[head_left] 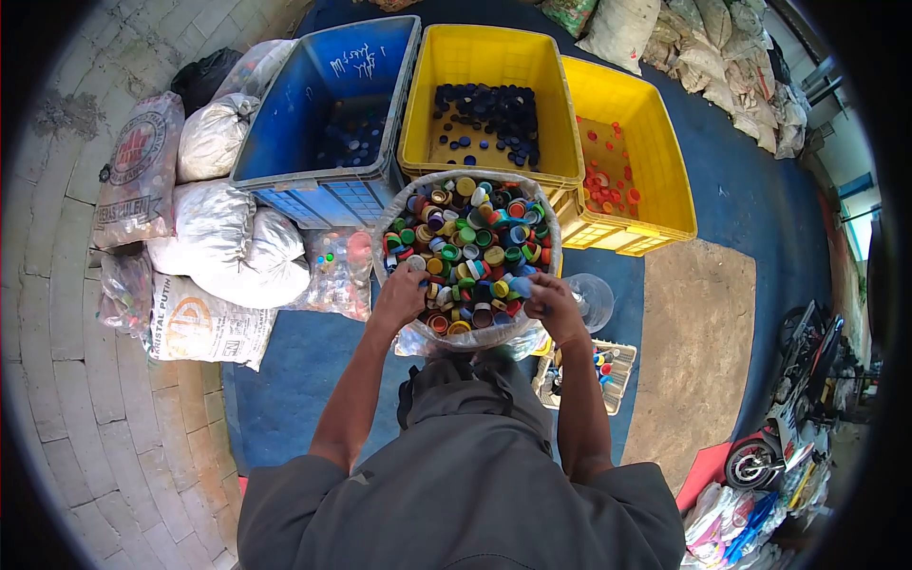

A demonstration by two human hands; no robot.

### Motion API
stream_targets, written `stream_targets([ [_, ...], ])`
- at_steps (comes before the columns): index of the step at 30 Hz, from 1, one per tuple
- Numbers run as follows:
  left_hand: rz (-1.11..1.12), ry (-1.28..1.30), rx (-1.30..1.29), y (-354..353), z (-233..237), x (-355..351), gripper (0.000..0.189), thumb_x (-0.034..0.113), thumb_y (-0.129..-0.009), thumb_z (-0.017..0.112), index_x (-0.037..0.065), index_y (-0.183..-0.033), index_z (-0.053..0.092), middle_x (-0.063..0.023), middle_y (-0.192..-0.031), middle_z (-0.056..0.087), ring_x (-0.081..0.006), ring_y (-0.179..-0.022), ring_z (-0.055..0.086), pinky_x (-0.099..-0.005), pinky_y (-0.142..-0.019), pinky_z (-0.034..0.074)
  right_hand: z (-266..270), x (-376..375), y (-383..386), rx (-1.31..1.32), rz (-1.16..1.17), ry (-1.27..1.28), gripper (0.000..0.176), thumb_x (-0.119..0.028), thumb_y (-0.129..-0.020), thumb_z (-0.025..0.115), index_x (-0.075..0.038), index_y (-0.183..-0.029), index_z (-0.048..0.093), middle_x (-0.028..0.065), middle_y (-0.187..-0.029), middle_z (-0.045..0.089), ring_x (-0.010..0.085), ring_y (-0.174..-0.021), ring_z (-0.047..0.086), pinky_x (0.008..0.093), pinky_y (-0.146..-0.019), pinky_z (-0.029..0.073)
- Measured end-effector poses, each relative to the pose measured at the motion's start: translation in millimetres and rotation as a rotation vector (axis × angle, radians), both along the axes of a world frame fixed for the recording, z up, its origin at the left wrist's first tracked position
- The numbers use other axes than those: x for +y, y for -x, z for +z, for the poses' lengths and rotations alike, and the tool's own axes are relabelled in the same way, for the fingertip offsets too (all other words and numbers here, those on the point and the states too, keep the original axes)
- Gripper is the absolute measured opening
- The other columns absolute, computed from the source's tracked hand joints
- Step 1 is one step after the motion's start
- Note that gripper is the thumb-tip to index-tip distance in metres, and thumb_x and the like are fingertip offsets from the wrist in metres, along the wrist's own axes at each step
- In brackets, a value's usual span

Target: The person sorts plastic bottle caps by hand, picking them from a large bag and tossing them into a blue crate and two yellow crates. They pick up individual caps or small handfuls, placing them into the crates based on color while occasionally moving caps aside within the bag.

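In front of me is a round tub [382,249] with a pale plastic lining, heaped with bottle caps [472,253] of many colours. My left hand [399,298] is over its left side with curled fingers, and a pale bottle cap [415,263] shows at the fingertips. At the right side, my right hand [557,308] pinches a light blue bottle cap [521,286] above the heap. The fingertips of both hands are partly hidden.
Behind the tub stand a blue crate [313,190], a yellow crate [489,47] with dark blue caps, and another yellow crate [655,223] with red caps. Stuffed sacks [214,318] lie left. A clear round container [591,302] and a pale basket [617,366] are right.
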State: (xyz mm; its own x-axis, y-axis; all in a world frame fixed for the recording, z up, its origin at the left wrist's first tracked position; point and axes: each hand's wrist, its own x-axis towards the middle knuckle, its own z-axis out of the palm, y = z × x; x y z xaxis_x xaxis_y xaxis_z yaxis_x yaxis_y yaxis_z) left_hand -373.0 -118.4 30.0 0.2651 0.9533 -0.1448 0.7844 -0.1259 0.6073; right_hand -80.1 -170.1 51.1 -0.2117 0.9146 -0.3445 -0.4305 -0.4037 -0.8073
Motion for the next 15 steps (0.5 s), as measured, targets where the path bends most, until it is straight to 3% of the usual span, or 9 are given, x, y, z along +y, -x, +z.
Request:
stream_targets([
  [1,-0.002,0.025,-0.002,0.6,3.6,-0.4,0.026,0.004,-0.078,0.068,0.004,-0.104,0.068,-0.0155,-0.105,0.058,-0.0355,-0.097,0.060,-0.0430,-0.085,0.049,-5.5,0.7,-9.0,0.297,-0.016,0.009,0.036,-0.028,-0.082,0.061,0.002,-0.103,0.060,0.0050,-0.074,0.056,0.0135,-0.062,0.050,0.0264,-0.055,0.038],
  [4,0.004,0.056,-0.005,3.8,7.1,0.0,0.029,0.002,-0.077,0.067,0.006,-0.106,0.068,-0.0158,-0.106,0.055,-0.0357,-0.097,0.060,-0.0435,-0.085,0.050,-6.8,-0.1,-18.8,0.565,-0.074,-0.036,0.037,-0.026,-0.082,0.057,0.002,-0.106,0.054,0.0071,-0.077,0.052,0.0152,-0.063,0.047,0.0260,-0.053,0.036],
  [7,0.028,-0.016,0.003,6.6,-7.9,-0.6,0.030,0.003,-0.077,0.067,0.008,-0.106,0.067,-0.0164,-0.107,0.055,-0.0360,-0.096,0.061,-0.0440,-0.084,0.051,1.7,-1.2,-14.1,0.579,-0.139,-0.082,0.040,-0.027,-0.079,0.058,0.002,-0.106,0.054,0.0109,-0.084,0.054,0.0179,-0.067,0.051,0.0259,-0.053,0.037],
  [15,0.003,-0.038,-0.009,7.5,-4.7,1.2,0.035,0.006,-0.077,0.069,0.005,-0.111,0.059,-0.0203,-0.111,0.057,-0.0403,-0.098,0.060,-0.0467,-0.083,0.051,-11.9,-0.1,-8.5,0.410,-0.382,0.012,0.026,-0.033,-0.092,0.057,-0.008,-0.094,0.053,0.0061,-0.088,0.054,0.0163,-0.067,0.050,0.0252,-0.051,0.036],
])
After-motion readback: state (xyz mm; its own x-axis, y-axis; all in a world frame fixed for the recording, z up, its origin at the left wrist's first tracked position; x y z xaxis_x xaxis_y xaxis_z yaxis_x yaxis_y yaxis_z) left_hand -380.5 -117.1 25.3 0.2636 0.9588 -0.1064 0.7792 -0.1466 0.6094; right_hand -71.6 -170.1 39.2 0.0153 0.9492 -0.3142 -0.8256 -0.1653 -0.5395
